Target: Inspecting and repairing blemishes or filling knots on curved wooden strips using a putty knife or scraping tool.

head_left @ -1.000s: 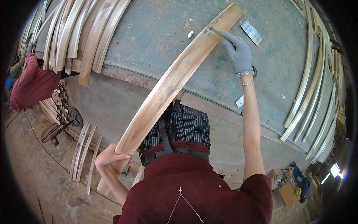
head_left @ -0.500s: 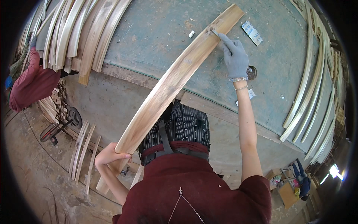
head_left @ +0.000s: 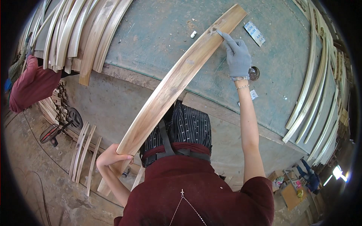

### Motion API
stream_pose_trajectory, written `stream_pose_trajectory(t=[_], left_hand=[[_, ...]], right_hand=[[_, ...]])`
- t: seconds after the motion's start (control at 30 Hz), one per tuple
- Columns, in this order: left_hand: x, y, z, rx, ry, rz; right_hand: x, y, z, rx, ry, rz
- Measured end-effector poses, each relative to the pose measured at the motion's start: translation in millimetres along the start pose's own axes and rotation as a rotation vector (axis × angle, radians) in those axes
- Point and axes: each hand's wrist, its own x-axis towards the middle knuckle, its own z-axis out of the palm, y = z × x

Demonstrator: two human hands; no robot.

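While gripping the curved plank (head_left: 171, 84), left hand (head_left: 111, 156) (bare), gloved right hand (head_left: 238, 56) atop

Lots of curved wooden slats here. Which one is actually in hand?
The long brown-streaked slat running diagonally off the green table: bare left hand grips its lower end, gloved right hand touches near its top. The others lie stacked, untouched.

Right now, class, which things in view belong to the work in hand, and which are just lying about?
In hand:
long curved wooden board
left hand gripping its near end
gloved right hand touching its far end

Lying about:
stacked curved slats
small white piece
printed packet
round dark lid
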Motion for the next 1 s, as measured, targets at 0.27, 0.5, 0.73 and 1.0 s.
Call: stream_pose_trajectory(t=[0.27,0.5,0.73,1.0], left_hand=[[0.8,-2.9,-0.4,-0.012,-0.01,0.008],[1.2,-6.2,-1.1,-0.059,-0.031,-0.003],[2.3,-7.2,-1.8,-0.015,-0.035,0.015],[2.0,-4.2,-0.1,-0.049,-0.023,-0.019]], right_hand=[[-1.1,-1.1,0.6,0.046,0.016,-0.014],[-3.2,-2.6,-1.9,0.041,0.035,-0.016],[-2.0,-7.7,-2.2,0.042,0.045,0.015],[-6.8,-10.0,-1.0,0.078,0.025,0.039]])
